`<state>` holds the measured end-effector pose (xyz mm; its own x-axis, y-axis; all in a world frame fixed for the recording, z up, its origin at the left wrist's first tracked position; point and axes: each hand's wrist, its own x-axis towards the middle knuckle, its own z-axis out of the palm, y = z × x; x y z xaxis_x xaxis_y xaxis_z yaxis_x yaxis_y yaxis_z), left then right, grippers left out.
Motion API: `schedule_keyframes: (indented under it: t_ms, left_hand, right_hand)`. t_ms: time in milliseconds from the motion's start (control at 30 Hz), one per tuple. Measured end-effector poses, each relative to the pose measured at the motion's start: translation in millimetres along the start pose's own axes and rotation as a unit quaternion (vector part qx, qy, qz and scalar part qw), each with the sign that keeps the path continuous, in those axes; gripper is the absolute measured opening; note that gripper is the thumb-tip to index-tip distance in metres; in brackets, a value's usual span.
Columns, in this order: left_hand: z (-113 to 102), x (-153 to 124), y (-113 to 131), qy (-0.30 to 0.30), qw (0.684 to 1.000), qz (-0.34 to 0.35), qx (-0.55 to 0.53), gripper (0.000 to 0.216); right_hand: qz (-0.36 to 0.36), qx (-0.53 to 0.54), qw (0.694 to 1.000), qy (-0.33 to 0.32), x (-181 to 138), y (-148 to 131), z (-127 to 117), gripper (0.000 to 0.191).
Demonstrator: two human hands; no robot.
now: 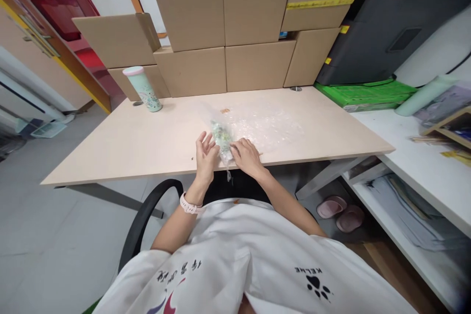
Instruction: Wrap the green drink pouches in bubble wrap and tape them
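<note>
Between my hands, near the front edge of the table, lies a pale green patterned object (221, 136) in clear bubble wrap; the wrap blurs its exact kind. My left hand (206, 154) is at the object's left side, palm turned inward, fingers raised and apart, thumb side by the wrapping. On the other side, my right hand (248, 155) is closed, its bent fingers and thumb pinching the edge of the bundle. A loose sheet of bubble wrap (270, 125) spreads over the tabletop to the right. One twisted end of the wrap hangs past the table edge.
On the pale wooden table (121, 152), a green patterned tumbler (145, 91) with a pink lid stands at the back left. Cardboard boxes (191, 71) are stacked along the back. To the right are a green box (364, 93) and a white shelf (415, 157).
</note>
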<state>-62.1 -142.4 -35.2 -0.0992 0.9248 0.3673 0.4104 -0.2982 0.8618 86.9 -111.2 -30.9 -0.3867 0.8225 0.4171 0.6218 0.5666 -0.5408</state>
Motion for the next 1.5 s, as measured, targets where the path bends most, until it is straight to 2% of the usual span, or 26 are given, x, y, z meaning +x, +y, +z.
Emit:
schedule_keyframes:
  t_ms: [233, 333, 467, 600, 667, 733, 833, 1000, 1233, 1367, 1433, 1500]
  left_hand:
    - [36.0, 8.6, 17.5, -0.030, 0.997, 0.062, 0.019, 0.043]
    - [41.6, 6.9, 14.6, -0.049, 0.990, 0.104, 0.082, 0.039]
    - [40.1, 5.7, 11.0, -0.058, 0.977, 0.141, 0.151, 0.046]
    - [35.2, 6.4, 12.0, -0.090, 0.959, 0.176, 0.201, 0.067]
    - [34.8, 6.0, 13.3, -0.098, 0.951, 0.175, 0.234, 0.068]
    - [36.5, 4.9, 14.9, -0.094, 0.944, 0.168, 0.268, 0.064]
    - [41.0, 4.0, 18.7, -0.090, 0.936, 0.158, 0.303, 0.053]
    - [40.9, 10.1, 24.9, -0.095, 0.930, 0.155, 0.318, 0.056]
    - [25.9, 7.0, 23.4, -0.136, 0.908, 0.188, 0.349, 0.059]
    - [24.2, 3.2, 24.9, -0.142, 0.904, 0.186, 0.358, 0.060]
    - [26.5, 4.9, 26.9, -0.141, 0.907, 0.179, 0.353, 0.059]
    - [30.2, 8.9, 29.2, -0.133, 0.911, 0.171, 0.350, 0.056]
  right_hand:
    - [0.029, 0.001, 1.000, 0.004, -16.4, 22.8, -15.9, 0.018]
    - [0.069, 0.066, 0.995, -0.012, -18.2, 24.9, -27.0, 0.018]
    - [0.132, 0.149, 0.980, -0.024, 5.5, 34.2, -42.0, 0.028]
    - [0.147, 0.213, 0.965, -0.047, 40.8, 46.5, -45.8, 0.043]
    - [0.132, 0.242, 0.959, -0.068, 52.5, 50.2, -43.3, 0.038]
    - [0.115, 0.247, 0.959, -0.076, 59.2, 52.8, -40.1, 0.025]
    - [0.100, 0.224, 0.966, -0.079, 64.5, 56.2, -36.7, 0.017]
    - [0.083, 0.160, 0.981, -0.074, 66.9, 55.3, -35.8, 0.027]
    - [0.085, 0.086, 0.991, -0.063, 38.0, 47.1, -50.5, 0.039]
    - [0.075, 0.020, 0.997, -0.014, 22.0, 61.7, -63.3, 0.026]
    - [0.045, -0.025, 0.999, 0.014, 13.6, 69.2, -63.9, 0.014]
    - [0.026, -0.056, 0.998, 0.025, 2.9, 71.3, -60.5, 0.010]
